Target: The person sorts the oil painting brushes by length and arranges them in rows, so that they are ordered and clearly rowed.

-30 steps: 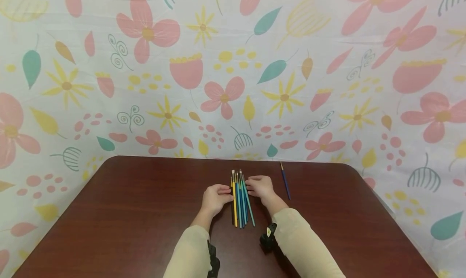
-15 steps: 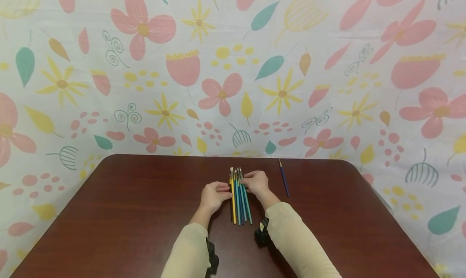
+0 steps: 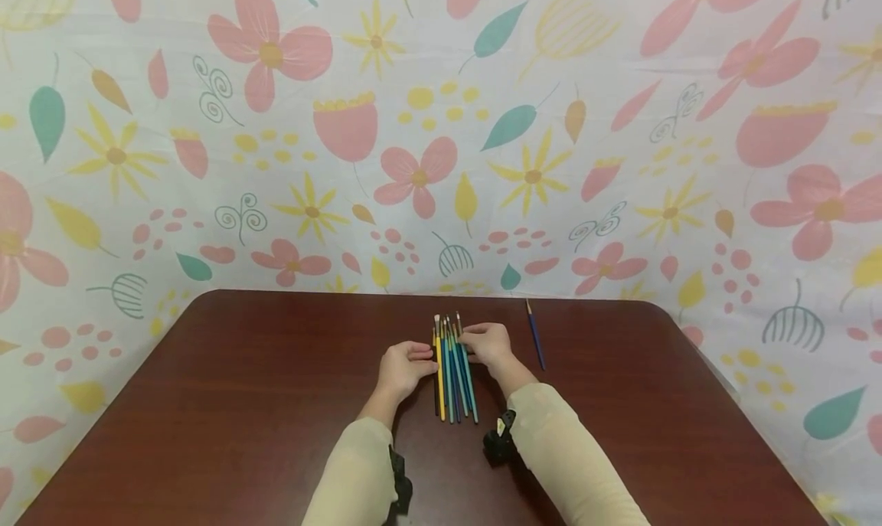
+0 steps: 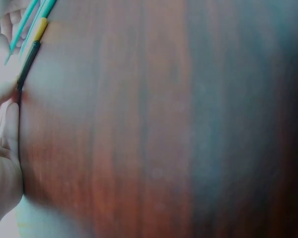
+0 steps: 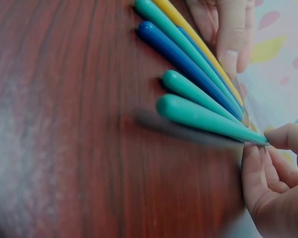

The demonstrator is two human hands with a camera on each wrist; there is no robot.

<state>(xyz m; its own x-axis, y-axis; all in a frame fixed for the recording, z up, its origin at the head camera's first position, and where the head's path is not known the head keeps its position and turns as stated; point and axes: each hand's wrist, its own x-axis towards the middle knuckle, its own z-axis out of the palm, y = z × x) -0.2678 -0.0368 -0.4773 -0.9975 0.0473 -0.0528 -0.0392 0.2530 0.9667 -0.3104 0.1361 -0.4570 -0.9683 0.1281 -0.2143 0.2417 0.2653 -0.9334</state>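
Several paintbrushes lie side by side on the table, bristles pointing away, with yellow, teal, blue and black handles. On their left, my left hand touches the edge of the row, fingertips at a black paintbrush next to the yellow paintbrush. My right hand pinches the outermost teal paintbrush near its ferrule, between thumb and fingers. In the right wrist view that handle's rounded end sits above its shadow, beside another teal paintbrush and a blue one. The right fingertips partly cover the ferrules.
A single dark blue paintbrush lies apart to the right, near the far edge of the brown wooden table. Behind the table hangs a white cloth printed with flowers. Black wrist cameras sit under the sleeves.
My right hand has shifted left onto the row and now pinches the outer teal paintbrush. The handles lie closer together than a second ago. My left hand stays at the left side.
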